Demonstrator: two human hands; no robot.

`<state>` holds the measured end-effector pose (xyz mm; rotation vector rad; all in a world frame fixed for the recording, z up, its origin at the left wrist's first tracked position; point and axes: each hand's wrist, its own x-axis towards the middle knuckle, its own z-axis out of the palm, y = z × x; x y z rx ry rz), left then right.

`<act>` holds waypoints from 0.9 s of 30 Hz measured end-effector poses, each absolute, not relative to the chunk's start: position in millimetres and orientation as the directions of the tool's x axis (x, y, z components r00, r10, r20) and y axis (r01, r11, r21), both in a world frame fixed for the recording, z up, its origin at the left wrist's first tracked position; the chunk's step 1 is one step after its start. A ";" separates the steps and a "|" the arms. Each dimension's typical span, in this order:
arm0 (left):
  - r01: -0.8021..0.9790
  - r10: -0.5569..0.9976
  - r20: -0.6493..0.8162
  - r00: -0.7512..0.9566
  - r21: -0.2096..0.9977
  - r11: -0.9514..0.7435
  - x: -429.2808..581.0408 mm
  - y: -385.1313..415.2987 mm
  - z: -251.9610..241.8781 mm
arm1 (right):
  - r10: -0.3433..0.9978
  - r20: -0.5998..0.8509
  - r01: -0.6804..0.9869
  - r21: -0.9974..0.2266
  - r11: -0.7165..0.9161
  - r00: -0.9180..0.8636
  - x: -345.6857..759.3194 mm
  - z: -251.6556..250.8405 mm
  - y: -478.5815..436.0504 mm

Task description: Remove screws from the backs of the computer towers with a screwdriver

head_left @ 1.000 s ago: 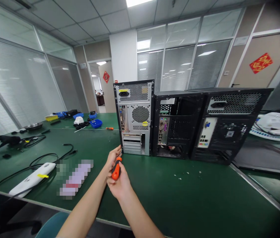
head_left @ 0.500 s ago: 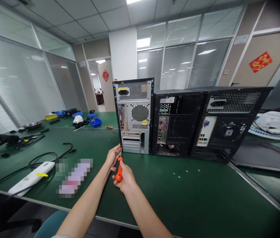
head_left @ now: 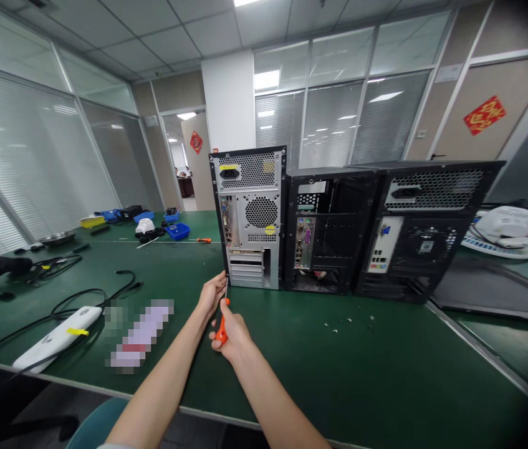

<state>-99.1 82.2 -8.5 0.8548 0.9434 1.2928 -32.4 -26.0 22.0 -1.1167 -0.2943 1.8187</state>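
Observation:
A computer tower (head_left: 248,215) stands upright on the green table, its silver back panel facing me. In my right hand (head_left: 236,335) is a screwdriver (head_left: 221,332) with an orange and black handle. Its shaft points up to the panel's lower left corner, where its tip meets the edge; the screw there is too small to make out. My left hand (head_left: 211,295) is at that same corner, fingers bent together around the screwdriver's tip and against the tower's edge. What those fingertips hold, if anything, is hidden.
Two black computer towers (head_left: 333,227) (head_left: 427,227) stand close on the right. Small screws (head_left: 335,330) lie before them. At left are a white power strip (head_left: 58,340), black cables (head_left: 65,305) and a blurred-out purple item (head_left: 144,333). Blue trays (head_left: 177,231) and another screwdriver (head_left: 204,240) lie farther back.
The screwdriver's handle has turned in my right hand, with less orange showing. My left hand stays at the tower's corner. The whole view has shifted slightly.

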 end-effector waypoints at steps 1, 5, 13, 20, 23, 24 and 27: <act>-0.386 0.996 -0.088 0.033 0.918 0.094 -99.1 82.2 -8.6 | 0.815 -0.565 -0.599 -0.610 -0.519 -0.130 -33.1 22.2 -25.9; -0.388 0.997 -0.073 0.039 0.918 0.083 -99.6 83.6 -10.7 | 0.813 -0.566 -0.620 -0.591 -0.516 -0.137 -34.2 21.3 -25.3; -0.401 0.996 -0.087 0.021 0.912 0.088 -98.3 81.2 -8.1 | 0.797 -0.562 -0.677 -0.501 -0.539 -0.219 -35.1 25.1 -25.4; -0.396 0.996 -0.082 0.023 0.914 0.084 -97.0 76.1 -2.7 | 0.783 -0.529 -0.726 -0.390 -0.566 -0.327 -33.8 29.6 -26.1; -0.389 0.996 -0.089 0.017 0.917 0.089 -97.2 76.3 -2.8 | 0.779 -0.515 -0.742 -0.350 -0.572 -0.357 -32.8 29.5 -25.8; -0.387 0.996 -0.092 0.015 0.918 0.090 -97.3 76.6 -3.0 | 0.778 -0.511 -0.747 -0.339 -0.572 -0.365 -32.6 29.6 -25.8; -0.385 0.995 -0.101 0.005 0.918 0.095 -97.5 78.0 -4.3 | 0.779 -0.495 -0.762 -0.306 -0.571 -0.385 -31.8 30.4 -26.5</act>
